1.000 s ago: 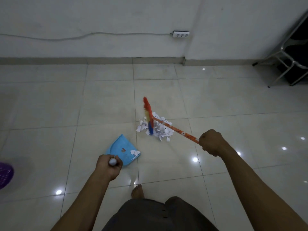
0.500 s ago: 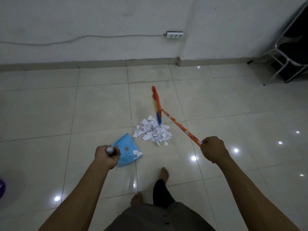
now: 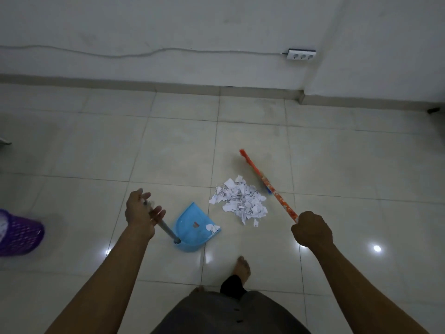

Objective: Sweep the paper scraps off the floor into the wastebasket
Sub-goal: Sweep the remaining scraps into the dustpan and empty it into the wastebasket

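Note:
A pile of white paper scraps [image 3: 240,201] lies on the tiled floor. To its left a blue dustpan [image 3: 192,227] rests on the floor, holding a few scraps [image 3: 212,228] at its right corner. My left hand [image 3: 139,213] holds the top of the dustpan's grey handle [image 3: 166,230] loosely, with the fingers partly spread. My right hand [image 3: 311,230] is closed on the orange broom handle [image 3: 281,203]. The broom head [image 3: 252,168] is just right of and behind the pile. A purple mesh wastebasket [image 3: 19,235] stands at the far left edge.
A white wall with a skirting board runs along the back, with a cable and a power strip [image 3: 301,54] mounted on it. My bare foot [image 3: 242,266] stands just below the dustpan and pile. Light spots glare on the glossy tiles.
The broom has swung from over the pile to its right side. My left hand has loosened and slid up the dustpan handle. The view has shifted left, showing more of the wastebasket.

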